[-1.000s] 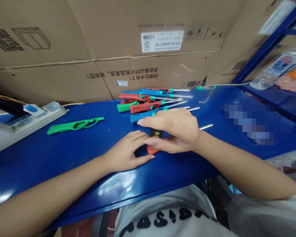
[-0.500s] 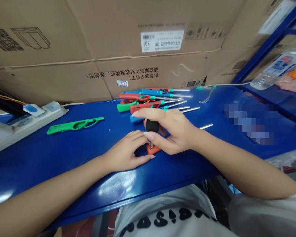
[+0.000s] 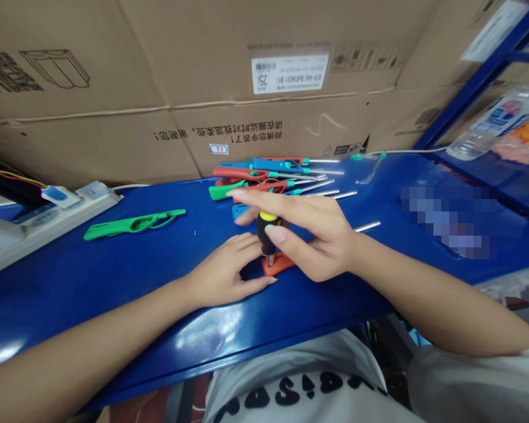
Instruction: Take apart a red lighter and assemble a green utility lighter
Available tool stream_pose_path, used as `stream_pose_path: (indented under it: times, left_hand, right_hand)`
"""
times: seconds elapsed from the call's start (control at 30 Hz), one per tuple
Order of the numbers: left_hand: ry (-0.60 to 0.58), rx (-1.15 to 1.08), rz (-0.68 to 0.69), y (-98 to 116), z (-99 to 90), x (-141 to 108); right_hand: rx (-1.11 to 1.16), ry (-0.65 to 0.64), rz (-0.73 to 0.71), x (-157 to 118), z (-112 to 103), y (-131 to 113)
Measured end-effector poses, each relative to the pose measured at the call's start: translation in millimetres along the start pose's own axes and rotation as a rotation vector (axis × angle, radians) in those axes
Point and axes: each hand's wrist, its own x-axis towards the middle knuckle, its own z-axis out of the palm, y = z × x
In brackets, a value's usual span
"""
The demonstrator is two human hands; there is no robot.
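Orange lighter (image 3: pixel 278 266) lies toward the near edge of the blue table (image 3: pixel 127 270). Likely light, stiff, slick plastic; best held by the handle's sides. My right hand (image 3: pixel 321 232) pinches a stubby screwdriver (image 3: pixel 267 236) standing on the lighter's left end. My left hand (image 3: pixel 227 270) curls about that end; whether clamped, can't tell.

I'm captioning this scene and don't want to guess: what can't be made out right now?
All in the head view:
Middle of the orange lighter: hidden by the right hand.
Tip of the screwdriver: too small to tell whether it meets a screw.
Speck on the table: too small to identify.
Patch at right: pixelated.
Power strip: cut off by the left edge.
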Motion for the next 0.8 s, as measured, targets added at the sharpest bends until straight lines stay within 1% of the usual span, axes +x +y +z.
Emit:
stream_pose_path:
  times: [0.13, 0.2, 0.27, 0.37, 0.43, 0.6, 0.67, 0.77, 0.8]
  left_hand:
    - [-0.036, 0.002, -0.039, 0.1, 0.5, -0.2]
    - [-0.04, 0.012, -0.032, 0.0, 0.7, -0.1]
    - [-0.022, 0.018, -0.011, -0.2, 0.6, 0.0]
    - [-0.004, 0.017, 0.007, -0.8, 0.4, 0.1]
    - [-0.015, 0.012, -0.002, -0.8, 0.2, 0.1]
    - [-0.018, 0.008, -0.021, 0.5, -0.2, 0.1]
    - [-0.014, 0.009, -0.024, 0.7, 0.0, 0.0]
    - [-0.003, 0.003, -0.025, 0.2, 0.6, -0.6]
    - [-0.005, 0.003, -0.028, -0.1, 0.9, -0.8]
  right_hand:
    - [-0.119, 0.064, -0.035, 1.5, -0.5, -0.1]
    - [-0.179, 0.067, -0.062, 0.9, -1.5, 1.6]
    - [-0.163, 0.021, -0.063, 0.3, -2.4, 2.4]
    - [-0.073, -0.067, -0.007, 0.3, -2.9, 1.6]
    - [-0.07, -0.088, 0.024, 0.7, -2.9, 1.6]
    - [-0.157, -0.014, -0.008, -0.1, -2.9, 4.7]
    - [-0.137, -0.06, 0.024, -1.0, -3.1, 4.4]
    - [-0.043, -0.179, 0.1, -2.1, -3.7, 2.8]
    - [-0.028, -0.197, 0.112, -2.4, -3.7, 2.7]
